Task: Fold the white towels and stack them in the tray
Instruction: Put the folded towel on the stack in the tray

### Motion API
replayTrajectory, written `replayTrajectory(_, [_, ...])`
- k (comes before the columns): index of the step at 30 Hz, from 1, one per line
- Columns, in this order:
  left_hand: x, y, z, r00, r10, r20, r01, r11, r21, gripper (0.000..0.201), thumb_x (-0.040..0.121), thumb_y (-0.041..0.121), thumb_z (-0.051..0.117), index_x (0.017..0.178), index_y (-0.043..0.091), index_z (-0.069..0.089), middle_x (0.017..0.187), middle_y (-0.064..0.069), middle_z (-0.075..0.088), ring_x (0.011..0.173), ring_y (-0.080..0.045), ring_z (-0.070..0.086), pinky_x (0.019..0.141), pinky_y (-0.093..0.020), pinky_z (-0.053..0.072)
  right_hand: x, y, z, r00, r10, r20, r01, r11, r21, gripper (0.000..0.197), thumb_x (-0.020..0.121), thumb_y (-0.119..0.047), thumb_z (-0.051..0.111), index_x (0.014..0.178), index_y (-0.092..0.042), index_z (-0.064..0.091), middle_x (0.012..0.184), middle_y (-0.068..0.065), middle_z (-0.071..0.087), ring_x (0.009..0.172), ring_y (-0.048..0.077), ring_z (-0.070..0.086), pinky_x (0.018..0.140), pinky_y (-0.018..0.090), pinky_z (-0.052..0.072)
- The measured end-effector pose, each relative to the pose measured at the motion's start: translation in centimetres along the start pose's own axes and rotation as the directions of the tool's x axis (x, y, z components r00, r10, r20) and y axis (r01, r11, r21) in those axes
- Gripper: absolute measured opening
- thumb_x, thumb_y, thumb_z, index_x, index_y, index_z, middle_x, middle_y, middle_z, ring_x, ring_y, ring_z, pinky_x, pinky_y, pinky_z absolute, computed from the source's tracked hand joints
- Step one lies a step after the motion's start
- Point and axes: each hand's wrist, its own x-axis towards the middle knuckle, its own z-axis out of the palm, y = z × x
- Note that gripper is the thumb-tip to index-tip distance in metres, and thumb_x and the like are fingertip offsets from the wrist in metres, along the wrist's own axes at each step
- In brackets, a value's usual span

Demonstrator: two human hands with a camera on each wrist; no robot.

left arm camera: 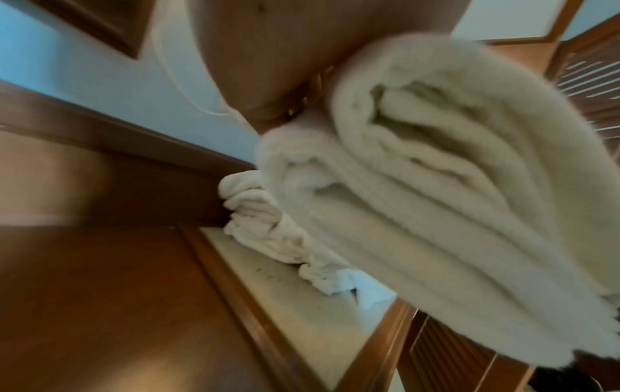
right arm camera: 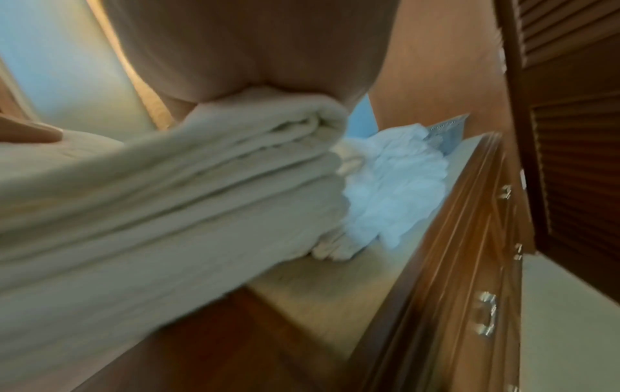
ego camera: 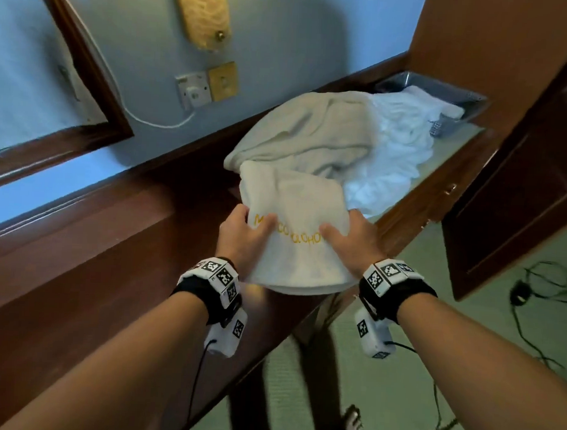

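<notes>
- Gripping the folded towel [ego camera: 294, 228] with both hands above the near front edge of the wooden counter [ego camera: 88, 255]; left hand [ego camera: 242, 235] at its left side, thumb lying over the top across the yellow embroidered lettering; right hand [ego camera: 355, 240] at its right side, thumb likewise on top, fingers tucked underneath.
- Showing several stacked layers of the folded towel [left arm camera: 419, 199] in the left wrist view, and again [right arm camera: 167, 199] in the right wrist view, palm pressing down on the top fold.
- Spreading across the pale inset surface of the counter, further toward the right end: a large cream towel [ego camera: 311, 131], unfolded and rumpled, touching the far edge of the held one.
- Lying just beside it on the right, a crumpled bright white towel [ego camera: 398, 148], reaching up to and over the near rim of the tray.
- Sitting in the far right corner of the counter, against the wooden side panel: the grey tray [ego camera: 408, 79], with white cloth [ego camera: 433, 102] inside it.
- Hanging open at the right, past the counter's end: a dark wooden cabinet door [ego camera: 516, 208].
- Trailing down the wall behind the counter to a socket [ego camera: 193, 92]: a white cable [ego camera: 112, 77].
</notes>
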Motion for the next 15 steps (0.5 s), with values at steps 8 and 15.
replayTrajectory(8, [5.4, 12.1, 15.2, 0.969, 0.190, 0.156, -0.200, 0.979, 0.049, 0.041, 0.087, 0.050, 0.069, 0.090, 0.010, 0.060, 0.088, -0.007, 0.067, 0.082, -0.026, 0.064, 0.069, -0.040, 0.051, 6.5, 8.4, -15.8, 0.977, 0.002, -0.214, -0.006, 1.000, -0.016, 0.043, 0.085, -0.040, 0.075, 0.104, -0.005, 0.059, 0.104, 0.017, 0.068, 0.096, 0.034, 0.064, 0.073, 0.034, 0.046])
replayTrajectory(15, [9.4, 20.8, 27.5, 0.903, 0.250, 0.348, -0.282, 0.959, 0.042, 0.027, 0.091, 0.045, 0.068, 0.090, 0.019, 0.061, 0.087, 0.002, 0.068, 0.080, -0.017, 0.066, 0.068, -0.036, 0.053, 11.1, 14.9, -27.1, 0.941, 0.053, -0.333, -0.069, 0.997, -0.036, 0.042, 0.083, -0.045, 0.074, 0.099, -0.010, 0.058, 0.102, 0.015, 0.069, 0.095, 0.034, 0.066, 0.078, 0.041, 0.053])
